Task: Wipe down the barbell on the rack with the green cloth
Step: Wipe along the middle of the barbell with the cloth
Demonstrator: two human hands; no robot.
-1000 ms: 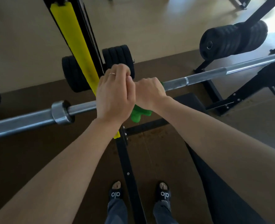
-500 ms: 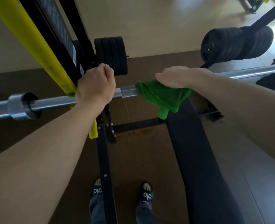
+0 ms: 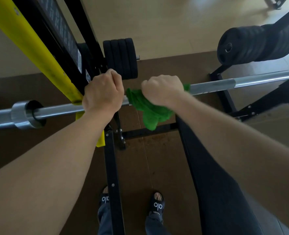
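Observation:
A silver barbell [image 3: 225, 83] runs across the view from lower left to upper right, resting on the rack. My left hand [image 3: 103, 92] is closed around the bar beside the yellow-padded upright. My right hand [image 3: 162, 90] grips the bar a short way to the right, with the green cloth [image 3: 149, 109] wrapped under its palm. Loose folds of the cloth hang below the bar. The bar's collar [image 3: 25, 114] sits to the left of my left hand.
A black rack upright with a yellow pad [image 3: 31, 50] rises at the left. Black weight plates [image 3: 120, 58] hang behind my hands, and more plates [image 3: 257, 44] are stored at the upper right. A black bench [image 3: 216, 184] lies under my right arm. My sandalled feet [image 3: 157, 202] stand below.
My right hand with the cloth slid right along the bar away from my left hand, then came back a little leftward and closed tighter on it. The view shifted.

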